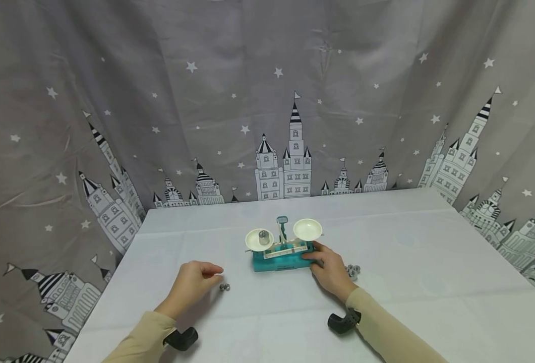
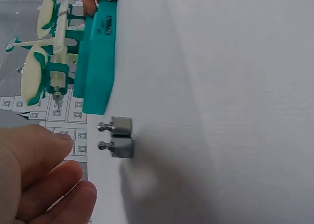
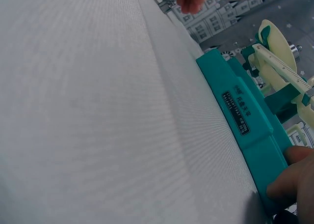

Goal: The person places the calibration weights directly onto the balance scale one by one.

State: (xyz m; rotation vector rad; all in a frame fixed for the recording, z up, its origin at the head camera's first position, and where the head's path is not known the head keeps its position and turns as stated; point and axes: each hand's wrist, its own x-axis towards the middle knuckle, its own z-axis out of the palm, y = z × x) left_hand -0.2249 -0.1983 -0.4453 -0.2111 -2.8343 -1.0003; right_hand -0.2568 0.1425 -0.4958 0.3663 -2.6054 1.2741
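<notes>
A teal balance scale (image 1: 276, 263) stands on the white table, with a metal weight (image 1: 263, 237) on its left cream pan (image 1: 252, 243). That pan sits lower than the right pan (image 1: 307, 229), which holds nothing. My right hand (image 1: 332, 272) grips the right end of the base, thumb on the front face in the right wrist view. To the left of the scale, my left hand (image 1: 193, 283) hovers with loosely bent fingers and nothing between them. Just beside its fingertips are two small knobbed weights (image 2: 122, 135), touching each other and apart from the hand.
Several more metal weights (image 1: 352, 271) are grouped to the right of the scale, partly behind my right hand. A grey curtain (image 1: 362, 75) printed with castles and stars hangs along the table's back edge. White cloth covers the table (image 1: 430, 257).
</notes>
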